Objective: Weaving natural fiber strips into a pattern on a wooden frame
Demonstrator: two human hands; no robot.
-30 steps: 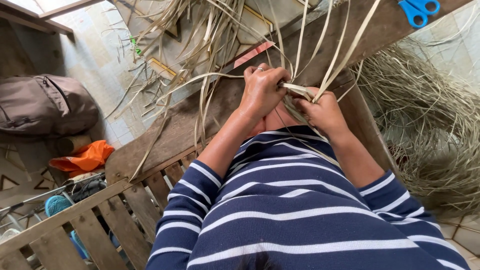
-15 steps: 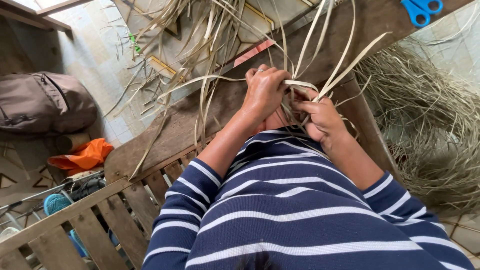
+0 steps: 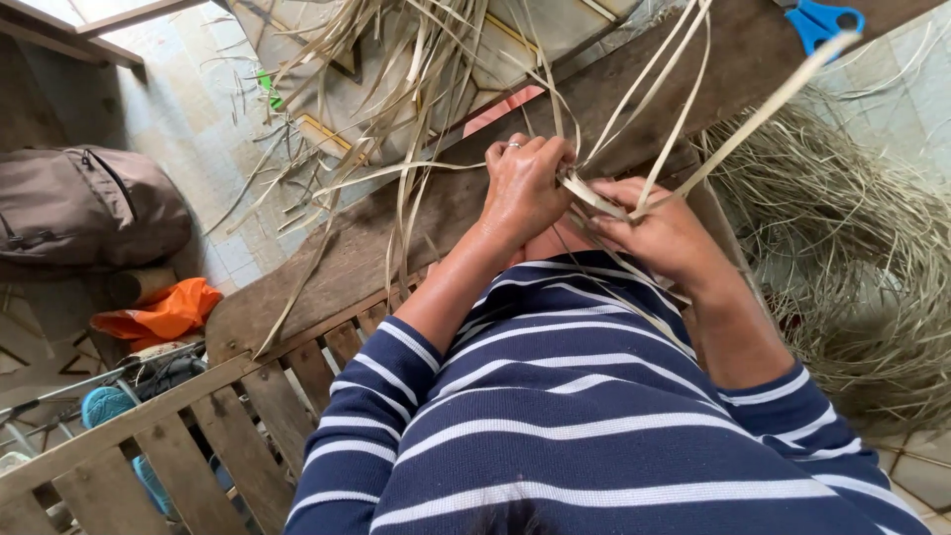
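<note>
You are working both hands close together over your lap, weaving dry leaf strips. Your left hand is curled shut around a bunch of the strips, a ring showing on one finger. Your right hand is pinching the strips just beside it, the thumb and fingers closing on the crossing point between the two hands.

From that crossing, several long pale strips are fanning up and away from your right hand toward the top edge of the view, loose and unwoven. More strips are trailing off beyond your left hand across the wooden bench and down toward the tiled floor.

Judging by this, the weave is at an early stage: only a small knot of interlaced strips is sitting between your hands, and most of each strip's length is free. How much finished work is hidden under your palms, I cannot tell.

Beyond your right hand a large heap of dried fibre is lying. Blue scissors are resting far ahead of that hand. A brown backpack is sitting well off past your left.
</note>
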